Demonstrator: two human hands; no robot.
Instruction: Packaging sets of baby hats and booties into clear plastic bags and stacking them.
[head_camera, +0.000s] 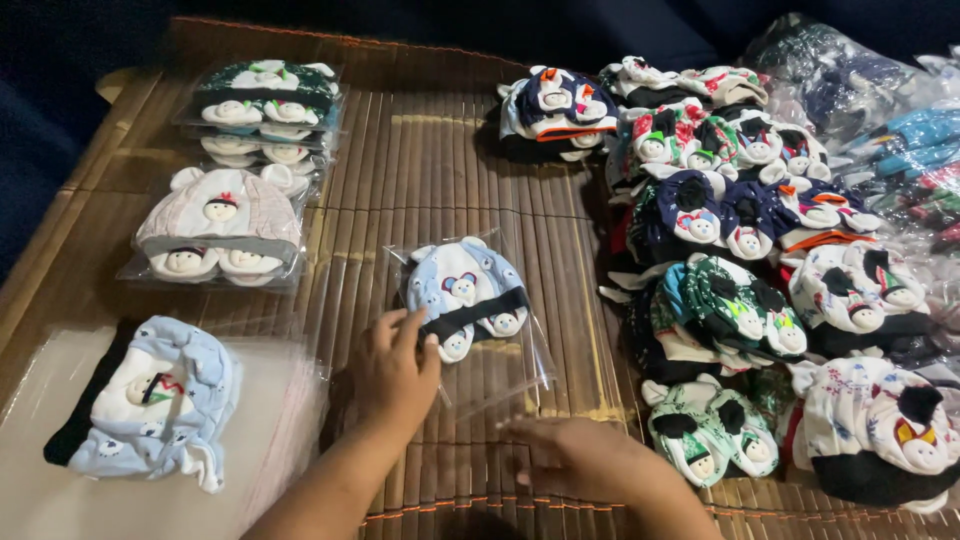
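A light blue baby cap set with small bear faces (463, 293) lies inside a clear plastic bag (515, 375) on the bamboo mat (420, 180). My left hand (395, 375) rests on the bag's lower left side, fingers touching the cap. Flat on the mat sits my right hand (570, 455), at the bag's bottom edge. Neither hand grips anything that I can see.
Two stacks of bagged cap sets (262, 110) (222, 230) sit at the left. Another light blue cap set (150, 400) lies on a pile of empty clear bags (280, 400). Several unbagged cap sets (740, 260) crowd the right side, with plastic-wrapped goods (900, 130) behind.
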